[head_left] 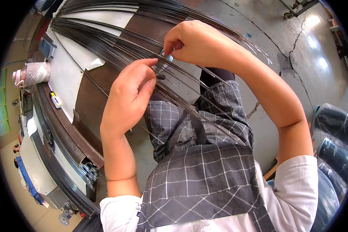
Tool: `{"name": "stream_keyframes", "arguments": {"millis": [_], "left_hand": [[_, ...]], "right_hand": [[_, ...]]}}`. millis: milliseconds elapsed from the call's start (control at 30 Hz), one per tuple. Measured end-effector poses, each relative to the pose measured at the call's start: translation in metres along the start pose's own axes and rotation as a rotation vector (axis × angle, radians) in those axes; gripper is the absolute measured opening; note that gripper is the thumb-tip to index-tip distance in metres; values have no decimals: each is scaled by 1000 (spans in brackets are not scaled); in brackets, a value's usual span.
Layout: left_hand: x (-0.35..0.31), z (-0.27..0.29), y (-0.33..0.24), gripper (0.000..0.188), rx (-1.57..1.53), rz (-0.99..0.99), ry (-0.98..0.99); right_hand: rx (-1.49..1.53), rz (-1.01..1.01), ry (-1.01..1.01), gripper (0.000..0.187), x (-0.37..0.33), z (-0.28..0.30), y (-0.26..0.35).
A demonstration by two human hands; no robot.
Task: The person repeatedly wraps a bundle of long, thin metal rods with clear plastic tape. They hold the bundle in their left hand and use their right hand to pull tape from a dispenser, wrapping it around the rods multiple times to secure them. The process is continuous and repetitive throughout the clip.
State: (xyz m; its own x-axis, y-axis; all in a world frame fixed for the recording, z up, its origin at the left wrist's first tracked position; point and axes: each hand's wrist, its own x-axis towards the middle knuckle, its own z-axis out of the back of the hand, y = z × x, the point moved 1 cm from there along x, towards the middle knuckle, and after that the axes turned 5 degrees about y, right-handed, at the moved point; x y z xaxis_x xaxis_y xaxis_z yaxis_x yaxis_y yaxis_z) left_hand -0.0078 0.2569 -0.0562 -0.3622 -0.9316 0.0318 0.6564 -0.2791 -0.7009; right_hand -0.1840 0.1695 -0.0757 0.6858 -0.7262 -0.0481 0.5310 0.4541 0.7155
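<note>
A large bunch of thin dark rods point(100, 43) fans out from the far left, over the table edge and across my lap. My left hand point(129, 91) is at these rods, its fingers curved and its index finger and thumb closed around several of them. Just beyond, my right hand point(187, 42) is closed, fingertips curled together beside the same rods. A small pale-blue glint shows below its fingertips. What the right fingers pinch, if anything, is too small and hidden to name.
White sheets point(67, 87) lie on the brown table point(91, 98). A wrapped roll point(36, 74) and a small yellow-and-white object point(55, 99) are at the left. More rods point(87, 174) are stacked lower left. Plastic-wrapped bundles point(334, 123) stand on the cracked floor point(266, 92) at the right.
</note>
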Motion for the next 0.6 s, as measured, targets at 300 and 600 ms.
{"name": "stream_keyframes", "arguments": {"millis": [300, 600], "left_hand": [[-8, 0, -1, 4, -51, 72, -9], [-5, -3, -2, 7, -29, 41, 0]], "right_hand": [[132, -8, 21, 18, -1, -1, -11], [126, 31, -3, 17, -1, -1, -15]]}}
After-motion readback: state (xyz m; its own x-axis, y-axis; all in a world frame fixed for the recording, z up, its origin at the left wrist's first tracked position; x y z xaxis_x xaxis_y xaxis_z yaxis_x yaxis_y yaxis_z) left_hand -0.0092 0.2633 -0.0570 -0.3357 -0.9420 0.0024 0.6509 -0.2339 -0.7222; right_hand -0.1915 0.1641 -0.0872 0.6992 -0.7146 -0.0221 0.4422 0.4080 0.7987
